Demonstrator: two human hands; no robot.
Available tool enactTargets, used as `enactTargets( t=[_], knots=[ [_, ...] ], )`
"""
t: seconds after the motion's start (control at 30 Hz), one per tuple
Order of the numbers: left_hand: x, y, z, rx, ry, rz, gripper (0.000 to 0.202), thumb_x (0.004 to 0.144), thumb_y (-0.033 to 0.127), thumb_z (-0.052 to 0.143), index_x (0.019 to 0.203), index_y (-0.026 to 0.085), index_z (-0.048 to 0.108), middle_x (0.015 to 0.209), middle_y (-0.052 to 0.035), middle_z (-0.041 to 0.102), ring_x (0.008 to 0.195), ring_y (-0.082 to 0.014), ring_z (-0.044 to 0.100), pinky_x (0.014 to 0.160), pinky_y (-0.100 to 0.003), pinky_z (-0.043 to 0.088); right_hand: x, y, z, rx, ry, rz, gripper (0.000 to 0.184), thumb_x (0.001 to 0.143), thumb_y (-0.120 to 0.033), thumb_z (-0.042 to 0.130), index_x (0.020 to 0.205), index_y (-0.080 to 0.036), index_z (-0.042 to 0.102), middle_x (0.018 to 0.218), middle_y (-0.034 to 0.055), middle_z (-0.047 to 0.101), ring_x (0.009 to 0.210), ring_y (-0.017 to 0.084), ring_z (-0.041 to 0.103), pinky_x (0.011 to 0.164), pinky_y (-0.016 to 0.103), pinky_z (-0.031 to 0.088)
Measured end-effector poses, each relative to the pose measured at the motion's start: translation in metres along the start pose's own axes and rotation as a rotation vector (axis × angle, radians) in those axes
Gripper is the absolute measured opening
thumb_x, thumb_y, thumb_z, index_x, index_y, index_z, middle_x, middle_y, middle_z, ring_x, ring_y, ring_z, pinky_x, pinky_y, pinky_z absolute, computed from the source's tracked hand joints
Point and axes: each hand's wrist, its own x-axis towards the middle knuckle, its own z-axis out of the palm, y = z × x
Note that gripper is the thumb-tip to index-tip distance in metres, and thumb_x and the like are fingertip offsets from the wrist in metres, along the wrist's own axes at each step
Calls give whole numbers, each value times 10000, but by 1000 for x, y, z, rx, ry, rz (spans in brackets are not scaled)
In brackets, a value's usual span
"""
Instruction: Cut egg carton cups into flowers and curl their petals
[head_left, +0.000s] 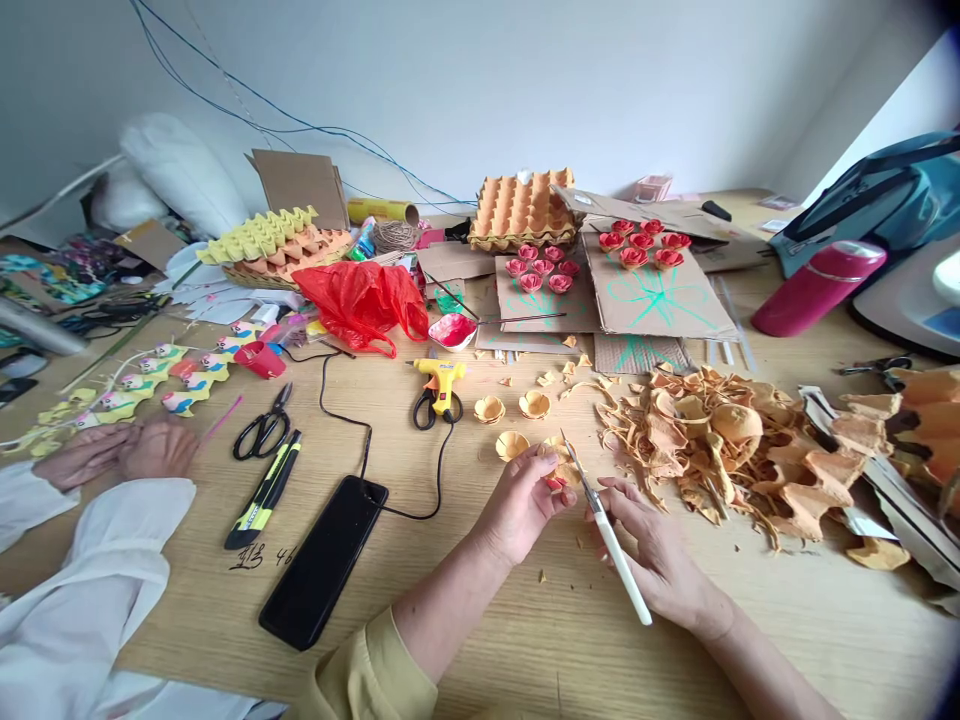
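Note:
My left hand (523,502) pinches a small orange egg-carton piece (561,462) just above the wooden table (480,640). My right hand (651,552) grips small scissors with a white handle (609,528), their blades pointing up at the piece. Three cut carton cups (512,443) lie just beyond my left hand. To the right sits a big heap of orange carton scraps (720,440).
A black phone (324,560), utility knife (264,490), black scissors (262,425) and yellow glue gun (441,385) lie on the left. Another person's hands (120,450) and white sleeves rest at far left. Behind are cardboard sheets with red flowers (641,245), egg trays (523,208), a red bag (360,300), a pink bottle (817,288).

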Motion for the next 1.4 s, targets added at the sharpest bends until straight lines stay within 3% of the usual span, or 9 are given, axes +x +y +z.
enactTargets(
  t=[0.13,0.33,0.53,0.7,1.1,1.4],
  knots=[
    [1,0,-1,24,-44,19,287,692,302,858,759,152,623,720,23,588,622,-77,515,586,-228,444,-2,2,1,72,1,23,193,962,-382,454,872,-228,528,882,63,594,940,265,550,842,398,465],
    [2,1,-2,39,-72,32,345,694,327,867,715,152,571,626,49,518,579,-64,452,566,-209,398,-5,2,1,135,-2,75,220,989,-385,439,922,-211,556,902,65,577,866,231,527,768,363,473],
    [2,3,-4,66,-71,38,385,691,359,871,712,155,546,651,50,495,597,-63,428,589,-210,384,-5,1,2,160,15,106,229,994,-398,458,900,-218,563,884,61,584,824,221,535,747,360,477],
    [0,3,-1,118,-168,41,399,621,331,914,736,152,576,761,16,569,662,-80,478,610,-227,381,-6,2,4,152,38,86,275,999,-433,438,890,-219,571,883,67,594,849,232,541,765,367,477],
    [-1,8,3,302,-85,72,360,555,346,929,705,138,676,679,17,597,622,-82,468,625,-248,384,-1,-2,-4,141,28,28,369,951,-567,452,872,-223,558,878,76,622,901,266,567,777,382,487],
    [-1,4,1,242,-114,35,349,589,344,919,745,132,691,685,17,593,611,-72,468,630,-234,396,-6,2,0,159,45,41,350,959,-539,461,933,-220,602,848,63,593,853,249,551,774,380,487]
  ],
)
